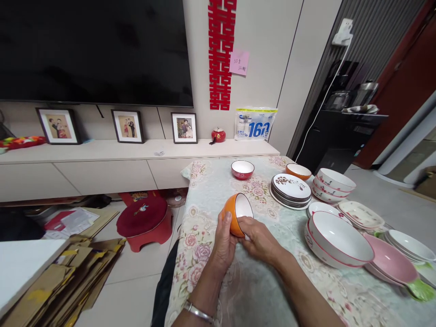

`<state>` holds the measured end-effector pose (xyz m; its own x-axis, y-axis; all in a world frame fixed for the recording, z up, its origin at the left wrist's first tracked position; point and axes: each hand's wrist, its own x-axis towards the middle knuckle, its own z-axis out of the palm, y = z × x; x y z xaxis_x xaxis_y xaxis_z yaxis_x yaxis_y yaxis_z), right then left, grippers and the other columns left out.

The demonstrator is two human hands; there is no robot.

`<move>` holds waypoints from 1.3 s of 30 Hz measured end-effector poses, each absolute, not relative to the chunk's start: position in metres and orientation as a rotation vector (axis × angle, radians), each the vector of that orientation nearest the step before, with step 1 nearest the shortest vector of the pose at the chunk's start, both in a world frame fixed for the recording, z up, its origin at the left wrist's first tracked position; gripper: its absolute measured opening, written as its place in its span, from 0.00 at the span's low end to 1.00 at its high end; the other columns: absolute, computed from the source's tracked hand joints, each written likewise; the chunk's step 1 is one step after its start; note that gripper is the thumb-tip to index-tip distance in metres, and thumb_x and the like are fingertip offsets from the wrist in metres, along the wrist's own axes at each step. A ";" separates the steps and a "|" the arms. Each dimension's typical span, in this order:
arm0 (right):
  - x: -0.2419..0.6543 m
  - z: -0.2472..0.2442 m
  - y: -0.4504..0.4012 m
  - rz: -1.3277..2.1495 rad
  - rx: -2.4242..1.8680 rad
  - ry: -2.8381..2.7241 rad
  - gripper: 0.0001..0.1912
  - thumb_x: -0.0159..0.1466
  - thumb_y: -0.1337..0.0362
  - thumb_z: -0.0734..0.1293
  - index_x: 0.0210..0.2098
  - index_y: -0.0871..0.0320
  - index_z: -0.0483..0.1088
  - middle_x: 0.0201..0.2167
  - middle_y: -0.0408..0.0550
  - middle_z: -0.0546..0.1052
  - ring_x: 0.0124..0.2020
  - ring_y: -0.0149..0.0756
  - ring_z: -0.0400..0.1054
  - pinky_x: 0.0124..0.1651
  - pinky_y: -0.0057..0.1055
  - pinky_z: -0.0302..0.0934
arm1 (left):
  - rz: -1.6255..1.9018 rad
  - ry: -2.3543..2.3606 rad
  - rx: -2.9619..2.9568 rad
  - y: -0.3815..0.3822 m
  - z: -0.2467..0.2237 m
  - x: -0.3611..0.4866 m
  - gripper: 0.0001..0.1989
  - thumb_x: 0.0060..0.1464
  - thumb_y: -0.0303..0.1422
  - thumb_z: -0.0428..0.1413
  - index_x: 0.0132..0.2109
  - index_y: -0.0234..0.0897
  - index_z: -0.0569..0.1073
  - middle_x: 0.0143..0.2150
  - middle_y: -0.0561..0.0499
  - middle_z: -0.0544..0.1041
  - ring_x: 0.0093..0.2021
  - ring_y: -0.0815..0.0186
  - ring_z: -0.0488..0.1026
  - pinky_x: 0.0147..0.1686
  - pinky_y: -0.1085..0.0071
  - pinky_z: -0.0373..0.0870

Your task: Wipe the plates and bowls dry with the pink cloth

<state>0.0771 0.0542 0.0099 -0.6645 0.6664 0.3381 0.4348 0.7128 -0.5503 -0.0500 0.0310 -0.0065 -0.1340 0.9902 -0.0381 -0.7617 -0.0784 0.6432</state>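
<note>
An orange bowl (232,216) with a white inside is held tilted on its side above the flowered tablecloth (200,240), its opening facing right. My left hand (224,238) grips it from the left and below, the thumb up along its outer wall. On the right, my right hand (256,235) pinches the lower rim, fingers partly inside the bowl. Something small and white shows beside the right fingers, too small to make out. Beyond the hands stands a red bowl (242,170) with a white inside.
To the right are stacked plates (292,187), another orange bowl (298,171), white bowls (342,236), a pink dish (391,259) and square plates (361,214). A red stool (145,222) and flattened cardboard (61,281) lie left of the table. Behind runs a low cabinet (102,154).
</note>
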 end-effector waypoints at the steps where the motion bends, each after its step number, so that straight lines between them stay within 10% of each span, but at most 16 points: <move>1: 0.077 0.009 0.054 0.592 -0.869 -2.380 0.13 0.56 0.77 0.64 0.38 0.57 0.70 0.40 0.49 0.75 0.42 0.40 0.68 0.46 0.34 0.61 | 1.610 0.626 0.509 0.031 -0.007 -0.050 0.28 0.58 0.43 0.60 0.61 0.39 0.66 0.51 0.45 0.77 0.55 0.57 0.73 0.56 0.60 0.67; 10: 0.068 0.026 0.046 1.215 -0.846 -1.740 0.11 0.60 0.67 0.67 0.44 0.58 0.73 0.38 0.43 0.76 0.41 0.39 0.69 0.46 0.32 0.63 | 1.582 0.657 0.702 0.031 -0.009 -0.049 0.37 0.49 0.36 0.67 0.63 0.41 0.62 0.57 0.45 0.73 0.55 0.59 0.72 0.54 0.67 0.67; 19: 0.078 0.012 0.054 0.567 -0.829 -2.392 0.16 0.56 0.77 0.63 0.40 0.56 0.71 0.44 0.50 0.75 0.45 0.41 0.67 0.50 0.36 0.61 | 1.512 0.644 0.509 0.027 -0.003 -0.050 0.26 0.56 0.48 0.59 0.57 0.39 0.67 0.44 0.48 0.77 0.46 0.58 0.76 0.46 0.61 0.74; 27: 0.067 0.023 0.046 1.029 -0.867 -1.845 0.06 0.62 0.68 0.66 0.39 0.58 0.73 0.36 0.44 0.75 0.40 0.39 0.70 0.46 0.31 0.63 | 1.555 0.693 0.744 0.029 -0.007 -0.049 0.42 0.48 0.36 0.68 0.67 0.44 0.58 0.63 0.44 0.68 0.61 0.56 0.67 0.58 0.64 0.65; 35: 0.073 0.019 0.051 0.723 -0.767 -2.277 0.19 0.57 0.76 0.64 0.46 0.56 0.72 0.49 0.51 0.75 0.51 0.41 0.67 0.56 0.36 0.61 | 1.572 0.644 0.540 0.028 -0.005 -0.050 0.25 0.55 0.46 0.61 0.55 0.39 0.70 0.44 0.48 0.77 0.46 0.61 0.75 0.48 0.64 0.72; 39: 0.076 0.014 0.050 0.577 -0.907 -2.361 0.14 0.59 0.74 0.65 0.43 0.56 0.72 0.45 0.50 0.76 0.47 0.41 0.69 0.51 0.35 0.62 | 1.541 0.697 0.570 0.029 -0.007 -0.051 0.29 0.56 0.47 0.60 0.61 0.42 0.65 0.51 0.46 0.77 0.51 0.58 0.74 0.51 0.63 0.71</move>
